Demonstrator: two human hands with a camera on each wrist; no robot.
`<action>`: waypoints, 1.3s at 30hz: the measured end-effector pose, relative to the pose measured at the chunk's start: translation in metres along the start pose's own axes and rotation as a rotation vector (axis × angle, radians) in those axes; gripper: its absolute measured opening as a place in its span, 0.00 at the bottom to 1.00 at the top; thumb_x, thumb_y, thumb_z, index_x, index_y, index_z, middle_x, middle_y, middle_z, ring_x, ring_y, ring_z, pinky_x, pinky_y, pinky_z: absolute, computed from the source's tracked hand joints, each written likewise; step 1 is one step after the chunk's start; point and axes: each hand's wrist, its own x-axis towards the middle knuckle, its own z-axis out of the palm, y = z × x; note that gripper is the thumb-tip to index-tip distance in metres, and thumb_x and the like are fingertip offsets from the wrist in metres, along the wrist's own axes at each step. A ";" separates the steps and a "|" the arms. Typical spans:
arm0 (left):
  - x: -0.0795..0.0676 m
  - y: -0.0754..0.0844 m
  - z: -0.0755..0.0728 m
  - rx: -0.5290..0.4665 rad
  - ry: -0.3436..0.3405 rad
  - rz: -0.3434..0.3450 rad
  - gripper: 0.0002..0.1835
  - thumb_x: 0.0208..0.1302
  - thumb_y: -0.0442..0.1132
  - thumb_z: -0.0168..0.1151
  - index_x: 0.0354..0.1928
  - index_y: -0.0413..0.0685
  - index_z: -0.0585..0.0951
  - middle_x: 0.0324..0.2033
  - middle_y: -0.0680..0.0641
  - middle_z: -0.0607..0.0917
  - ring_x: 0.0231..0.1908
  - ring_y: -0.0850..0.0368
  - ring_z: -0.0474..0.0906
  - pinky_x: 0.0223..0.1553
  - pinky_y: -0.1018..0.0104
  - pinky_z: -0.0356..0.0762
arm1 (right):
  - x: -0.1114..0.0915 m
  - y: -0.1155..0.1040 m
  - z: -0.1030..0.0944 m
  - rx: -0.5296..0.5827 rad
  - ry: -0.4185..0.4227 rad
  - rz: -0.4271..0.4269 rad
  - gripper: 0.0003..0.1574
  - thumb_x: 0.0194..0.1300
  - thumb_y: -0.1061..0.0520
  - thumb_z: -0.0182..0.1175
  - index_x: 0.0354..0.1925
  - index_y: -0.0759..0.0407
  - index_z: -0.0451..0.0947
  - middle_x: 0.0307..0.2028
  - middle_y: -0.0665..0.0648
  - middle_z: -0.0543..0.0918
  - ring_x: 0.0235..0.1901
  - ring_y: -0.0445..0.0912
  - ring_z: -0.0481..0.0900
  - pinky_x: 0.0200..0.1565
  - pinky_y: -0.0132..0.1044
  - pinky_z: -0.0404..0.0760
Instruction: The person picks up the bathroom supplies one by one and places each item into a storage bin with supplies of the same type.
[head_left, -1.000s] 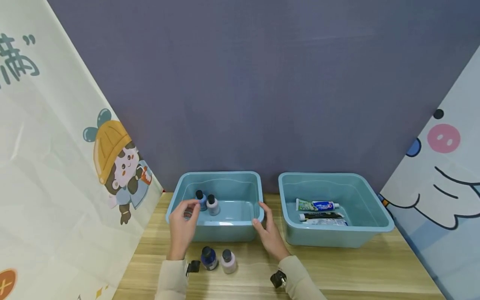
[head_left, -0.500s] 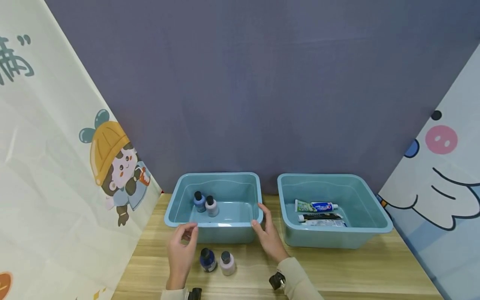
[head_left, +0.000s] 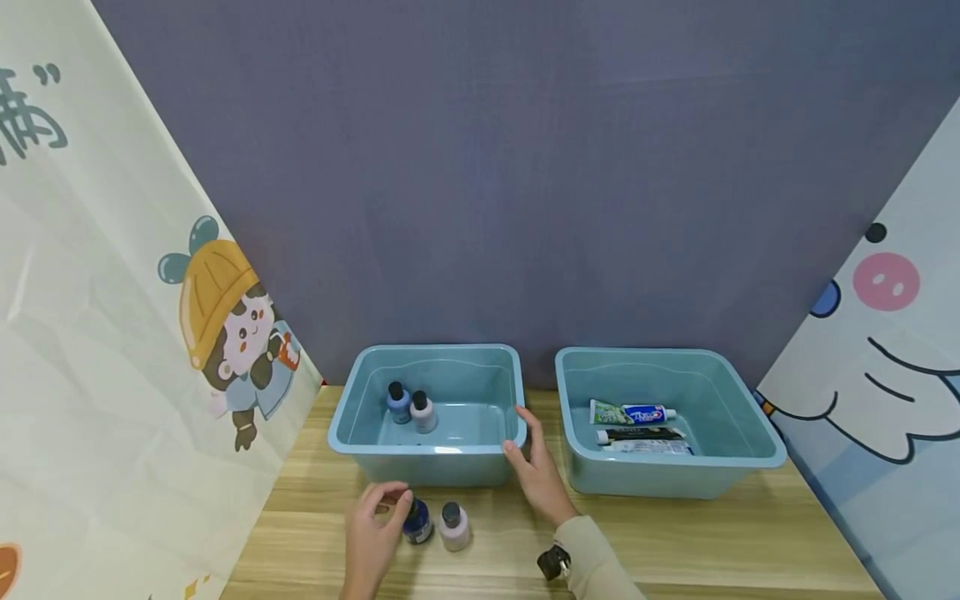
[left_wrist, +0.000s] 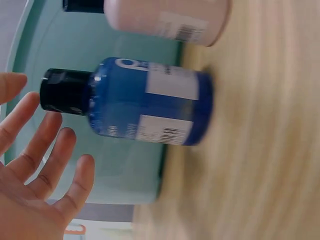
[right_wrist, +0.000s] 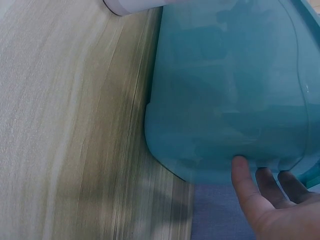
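My left hand (head_left: 372, 533) is at a dark blue bottle (head_left: 418, 527) with a black cap, standing on the table in front of the left bin. In the left wrist view its relaxed fingers (left_wrist: 59, 155) and thumb are around the cap (left_wrist: 64, 91), fingertips right at it. A pale pink bottle (head_left: 455, 534) with a black cap stands to the right. My right hand (head_left: 542, 475) touches the front right corner of the light blue bin (head_left: 450, 451), thumb and fingers laid against its walls. A blue bottle (head_left: 399, 408) and a pale bottle (head_left: 423, 417) stand inside this bin.
A second light blue bin (head_left: 678, 479) stands to the right, holding a green-and-blue toothpaste tube (head_left: 632, 413), a black tube (head_left: 641, 434) and a white tube (head_left: 648, 447). A dark grey backdrop (head_left: 480, 183) rises behind the wooden table (head_left: 675, 550), with printed panels at both sides.
My left hand has withdrawn from over the left bin, down toward me, and come to the dark blue bottle's cap. The right hand has stayed at the bin's corner.
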 end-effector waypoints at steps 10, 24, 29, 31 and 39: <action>-0.022 -0.019 0.004 -0.008 -0.011 -0.024 0.15 0.56 0.34 0.77 0.46 0.49 0.88 0.40 0.52 0.89 0.37 0.61 0.82 0.39 0.63 0.84 | -0.002 -0.002 -0.001 -0.008 -0.001 -0.012 0.39 0.76 0.38 0.55 0.78 0.30 0.51 0.81 0.57 0.53 0.80 0.60 0.49 0.73 0.71 0.53; -0.036 -0.036 0.007 -0.013 -0.056 -0.068 0.20 0.55 0.35 0.78 0.51 0.50 0.86 0.43 0.50 0.88 0.35 0.65 0.83 0.37 0.68 0.85 | -0.002 -0.001 -0.001 -0.008 0.009 -0.026 0.40 0.77 0.42 0.56 0.79 0.35 0.51 0.81 0.58 0.53 0.79 0.61 0.50 0.73 0.71 0.52; -0.035 -0.037 0.011 -0.010 -0.036 -0.049 0.21 0.54 0.35 0.78 0.52 0.50 0.86 0.43 0.51 0.89 0.38 0.68 0.82 0.37 0.67 0.85 | -0.002 -0.002 -0.001 0.003 -0.001 -0.014 0.40 0.76 0.39 0.55 0.79 0.31 0.51 0.81 0.58 0.52 0.80 0.60 0.48 0.73 0.71 0.51; -0.034 -0.036 0.012 -0.018 -0.028 -0.049 0.21 0.54 0.34 0.78 0.51 0.49 0.86 0.43 0.51 0.89 0.38 0.68 0.82 0.37 0.67 0.85 | -0.003 -0.002 -0.001 0.002 -0.007 -0.012 0.40 0.77 0.39 0.55 0.78 0.30 0.50 0.81 0.59 0.52 0.80 0.61 0.48 0.73 0.71 0.51; -0.030 -0.029 0.013 -0.042 -0.032 -0.101 0.21 0.54 0.34 0.78 0.52 0.48 0.87 0.43 0.50 0.88 0.41 0.70 0.80 0.39 0.69 0.84 | -0.002 -0.004 -0.001 0.016 -0.013 0.008 0.40 0.76 0.37 0.55 0.78 0.28 0.50 0.81 0.55 0.52 0.80 0.59 0.47 0.73 0.72 0.49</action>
